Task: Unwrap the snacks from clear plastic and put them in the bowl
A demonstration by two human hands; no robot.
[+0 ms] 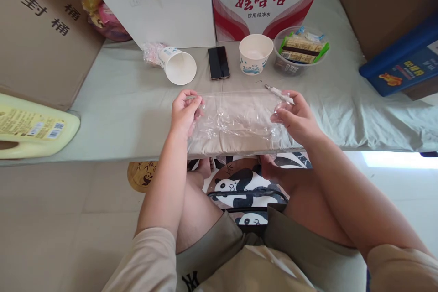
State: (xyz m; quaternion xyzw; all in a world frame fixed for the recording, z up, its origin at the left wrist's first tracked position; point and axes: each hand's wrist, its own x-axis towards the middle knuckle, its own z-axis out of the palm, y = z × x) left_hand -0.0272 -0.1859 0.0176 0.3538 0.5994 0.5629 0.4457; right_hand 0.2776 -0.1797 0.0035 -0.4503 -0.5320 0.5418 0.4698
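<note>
A clear plastic bag (236, 116) is stretched flat between my two hands, just above the front edge of the cloth-covered surface. My left hand (186, 112) pinches its left end between thumb and fingers. At the other end, my right hand (296, 116) grips the bag's right side. A slim white pen-like tool (278, 93) with a metal tip lies beside the right fingers; I cannot tell whether they touch it. Beyond the bag are a black phone (219, 63), an upright paper cup (255, 54) and a paper cup on its side (179, 66).
A clear bowl (290, 67) of packaged snacks stands at the back right. Crumpled plastic wrap (152, 52) sits behind the tipped cup. Boxes, including a white-and-red carton (263, 2), line the back. A yellow jug (37, 125) is at left, a blue package (404, 61) at right.
</note>
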